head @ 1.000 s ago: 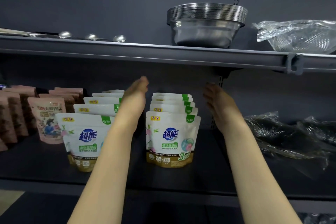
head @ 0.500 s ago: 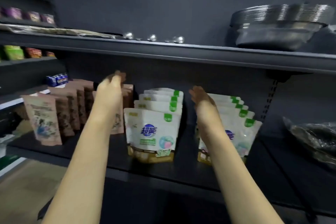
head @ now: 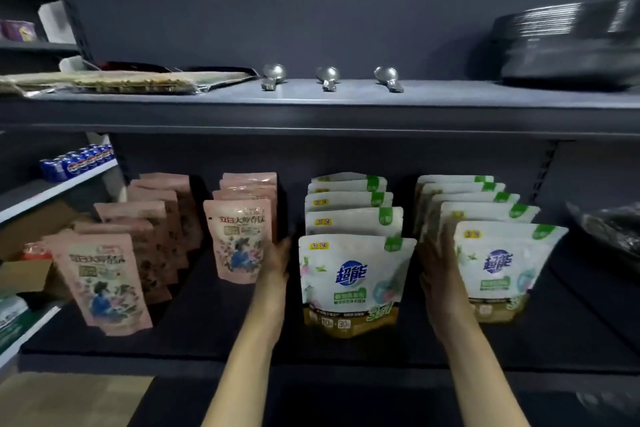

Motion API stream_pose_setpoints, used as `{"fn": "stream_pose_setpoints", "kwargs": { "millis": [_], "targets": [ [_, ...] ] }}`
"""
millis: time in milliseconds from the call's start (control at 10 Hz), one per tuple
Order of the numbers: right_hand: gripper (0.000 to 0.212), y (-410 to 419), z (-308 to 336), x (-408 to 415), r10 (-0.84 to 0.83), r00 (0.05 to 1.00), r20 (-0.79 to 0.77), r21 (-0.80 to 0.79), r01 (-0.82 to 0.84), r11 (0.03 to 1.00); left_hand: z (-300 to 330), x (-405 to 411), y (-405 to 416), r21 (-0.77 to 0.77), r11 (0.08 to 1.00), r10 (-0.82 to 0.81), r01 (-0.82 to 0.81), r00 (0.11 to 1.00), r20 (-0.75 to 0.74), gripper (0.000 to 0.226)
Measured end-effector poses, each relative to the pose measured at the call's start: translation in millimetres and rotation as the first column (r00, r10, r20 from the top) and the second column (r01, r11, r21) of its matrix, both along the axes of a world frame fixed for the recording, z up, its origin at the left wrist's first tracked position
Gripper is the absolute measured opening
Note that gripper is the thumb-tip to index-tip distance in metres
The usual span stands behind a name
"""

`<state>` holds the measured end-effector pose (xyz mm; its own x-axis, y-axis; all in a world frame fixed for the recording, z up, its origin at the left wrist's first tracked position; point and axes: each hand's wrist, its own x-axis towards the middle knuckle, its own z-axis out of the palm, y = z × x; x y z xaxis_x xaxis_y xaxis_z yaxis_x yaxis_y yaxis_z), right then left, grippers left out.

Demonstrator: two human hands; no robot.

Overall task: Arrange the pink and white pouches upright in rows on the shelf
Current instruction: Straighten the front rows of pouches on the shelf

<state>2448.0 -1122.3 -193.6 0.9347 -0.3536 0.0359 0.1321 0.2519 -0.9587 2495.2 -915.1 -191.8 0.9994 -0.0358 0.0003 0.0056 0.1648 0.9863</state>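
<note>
Bare left hand and right hand, fingers straight, grip released, flanking front white pouch.

What I can't make out around the front white pouch

My left hand sits flat-edged left of that pouch, its fingertips lost in shadow, so contact with either neighbour is unclear; my right hand, to its right, covers the left edge of the next row's front pouch. Behind the front white pouch only the top strips of the rear pouches show. Their print is too blurred for me to read. Far up and right, the bowls are smeared by motion and cut by the frame edge. Far left, the green pack is cropped.
</note>
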Motion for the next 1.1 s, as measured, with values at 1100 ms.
{"fn": "stream_pose_setpoints", "kwargs": {
  "millis": [1100],
  "targets": [
    [0.078,-1.6,-55.5,58.6,0.205,0.978,0.043,0.104,-0.208,0.972,-10.9,27.8,-36.4,-0.3,0.954,-0.131,0.018,0.924,-0.36,0.065]
  ]
}}
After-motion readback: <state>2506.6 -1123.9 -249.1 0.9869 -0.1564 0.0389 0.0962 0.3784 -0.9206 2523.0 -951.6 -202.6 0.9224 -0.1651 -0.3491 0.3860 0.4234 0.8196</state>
